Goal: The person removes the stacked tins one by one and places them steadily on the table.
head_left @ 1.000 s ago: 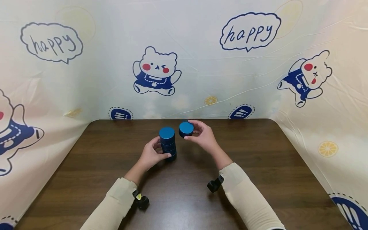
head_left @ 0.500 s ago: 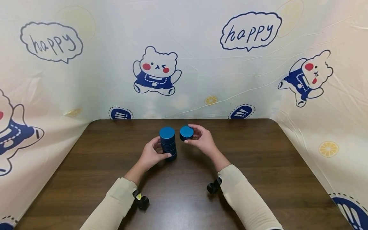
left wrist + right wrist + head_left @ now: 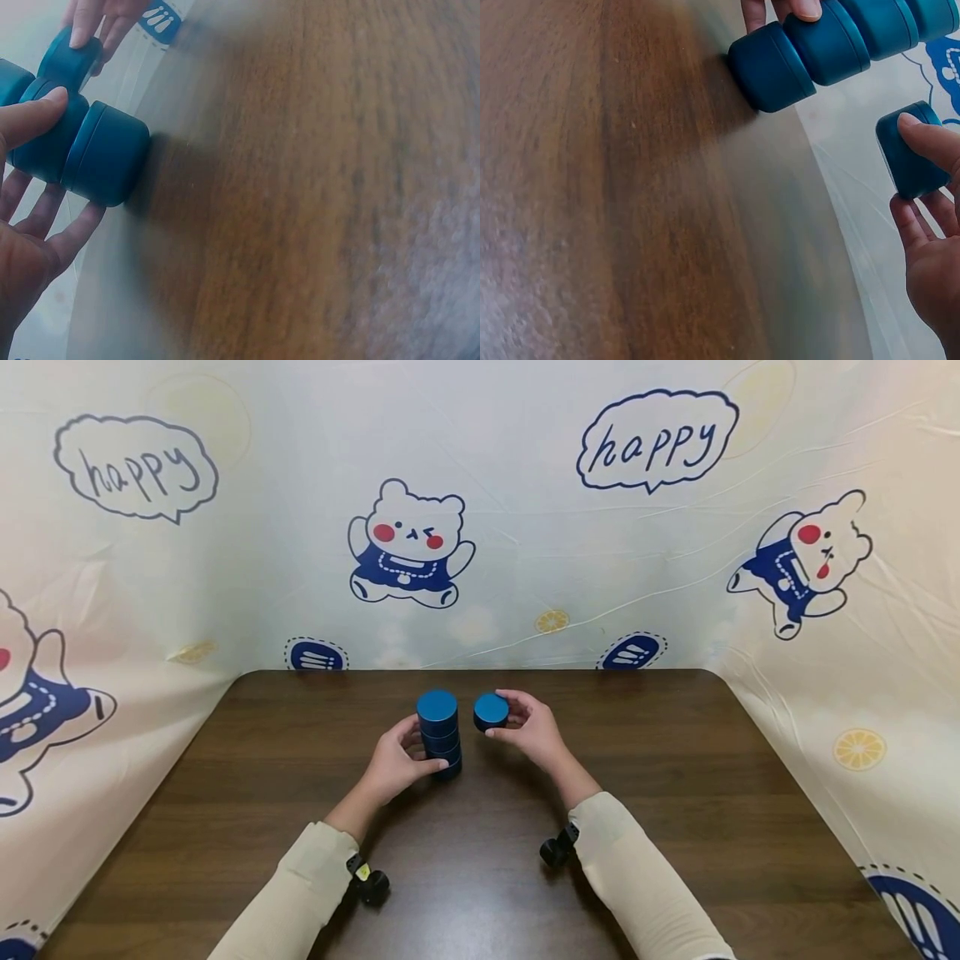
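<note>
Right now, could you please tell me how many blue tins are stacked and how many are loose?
Blue tins in the stack, gripped by the left hand: 4
Loose blue tin, held in the right hand: 1
Total: 5

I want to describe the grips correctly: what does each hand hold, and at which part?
The right hand pinches a single blue puck by its side rim, off the table. The left hand grips the blue stack around its lower side.
</note>
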Demonstrator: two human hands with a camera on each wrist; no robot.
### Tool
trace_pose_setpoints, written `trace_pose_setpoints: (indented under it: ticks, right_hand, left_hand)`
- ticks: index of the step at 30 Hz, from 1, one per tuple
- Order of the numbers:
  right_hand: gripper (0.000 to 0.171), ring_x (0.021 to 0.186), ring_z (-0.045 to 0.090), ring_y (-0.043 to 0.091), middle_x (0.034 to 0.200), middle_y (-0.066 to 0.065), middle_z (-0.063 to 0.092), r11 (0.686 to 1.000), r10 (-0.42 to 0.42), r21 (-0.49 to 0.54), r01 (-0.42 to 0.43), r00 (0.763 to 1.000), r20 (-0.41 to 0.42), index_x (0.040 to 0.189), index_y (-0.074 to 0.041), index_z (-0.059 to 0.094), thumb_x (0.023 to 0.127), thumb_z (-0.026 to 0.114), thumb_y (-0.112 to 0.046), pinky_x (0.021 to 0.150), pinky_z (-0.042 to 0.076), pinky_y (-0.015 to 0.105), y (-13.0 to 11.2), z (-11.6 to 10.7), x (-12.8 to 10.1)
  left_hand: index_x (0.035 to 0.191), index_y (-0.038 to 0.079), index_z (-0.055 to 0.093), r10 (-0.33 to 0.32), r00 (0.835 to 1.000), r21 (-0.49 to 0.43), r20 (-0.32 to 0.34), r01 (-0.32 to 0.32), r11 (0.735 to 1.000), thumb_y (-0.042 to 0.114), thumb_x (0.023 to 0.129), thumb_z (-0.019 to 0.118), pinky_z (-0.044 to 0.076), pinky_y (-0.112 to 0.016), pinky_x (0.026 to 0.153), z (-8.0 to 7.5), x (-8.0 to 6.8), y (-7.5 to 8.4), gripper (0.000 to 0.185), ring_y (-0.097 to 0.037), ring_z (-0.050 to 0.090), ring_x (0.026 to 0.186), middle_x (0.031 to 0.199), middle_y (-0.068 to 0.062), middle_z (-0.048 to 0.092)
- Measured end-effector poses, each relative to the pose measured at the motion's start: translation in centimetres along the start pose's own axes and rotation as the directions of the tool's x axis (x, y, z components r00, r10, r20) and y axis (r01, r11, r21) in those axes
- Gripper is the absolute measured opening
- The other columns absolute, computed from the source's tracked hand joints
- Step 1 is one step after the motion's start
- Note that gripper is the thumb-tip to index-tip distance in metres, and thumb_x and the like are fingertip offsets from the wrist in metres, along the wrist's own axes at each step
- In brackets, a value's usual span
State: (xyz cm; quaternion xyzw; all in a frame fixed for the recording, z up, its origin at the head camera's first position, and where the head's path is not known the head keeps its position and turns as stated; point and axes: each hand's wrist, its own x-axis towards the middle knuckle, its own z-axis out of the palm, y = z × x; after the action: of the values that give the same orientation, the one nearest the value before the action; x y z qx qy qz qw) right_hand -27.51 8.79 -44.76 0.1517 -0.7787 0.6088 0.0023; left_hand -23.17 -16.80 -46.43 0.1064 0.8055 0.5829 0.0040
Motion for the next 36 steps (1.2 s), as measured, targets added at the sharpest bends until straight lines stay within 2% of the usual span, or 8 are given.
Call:
trace_pose_setpoints:
  ticks: [6,18,31,36]
  right_hand:
    - [0.062,0.113,0.058,0.026,0.127,0.012,0.060,0.999,0.028,-0.025,-0.028,1.000,0.000,0.134,-0.007,0.057,0.078,0.082,-0.003,0.099,0.048,0.038,0.6,0.1,0.1]
    - [0.059,0.112,0.059,0.025,0.123,0.012,0.061,0.995,0.091,-0.036,-0.091,0.996,-0.010,0.129,-0.008,0.060,0.075,0.082,0.003,0.098,0.049,0.038,2.0,0.3,-0.2]
    - [0.058,0.109,0.060,0.026,0.125,0.011,0.060,0.983,0.133,-0.133,-0.130,0.991,0.015,0.129,-0.011,0.059,0.076,0.082,-0.001,0.097,0.050,0.040,2.7,0.8,-0.3]
    - [0.058,0.107,0.060,0.026,0.125,0.011,0.060,0.983,0.134,-0.132,-0.131,0.991,0.019,0.129,-0.010,0.059,0.077,0.082,-0.001,0.096,0.050,0.040,2.9,0.8,-0.4]
  left_hand:
    - [0.141,0.008,0.045,-0.001,1.000,-0.010,0.004,0.001,1.000,0.007,0.075,0.085,0.049,-0.048,0.095,-0.1,0.0,0.0,0.077,-0.038,0.055,0.120,0.134,-0.017,0.054]
    - [0.141,0.011,0.046,-0.008,1.000,0.009,-0.003,0.008,1.000,0.009,0.074,0.086,0.051,-0.047,0.093,-0.1,0.1,0.0,0.078,-0.036,0.055,0.120,0.134,-0.015,0.055]
    - [0.142,0.011,0.045,-0.021,1.000,0.011,0.000,0.021,1.000,0.009,0.075,0.085,0.051,-0.047,0.094,-0.1,0.0,0.2,0.078,-0.036,0.055,0.120,0.135,-0.015,0.054]
    - [0.142,0.003,0.043,-0.036,0.999,-0.001,0.016,0.036,0.999,0.001,0.077,0.081,0.047,-0.051,0.096,-0.1,-0.9,2.8,0.075,-0.041,0.052,0.122,0.136,-0.022,0.052]
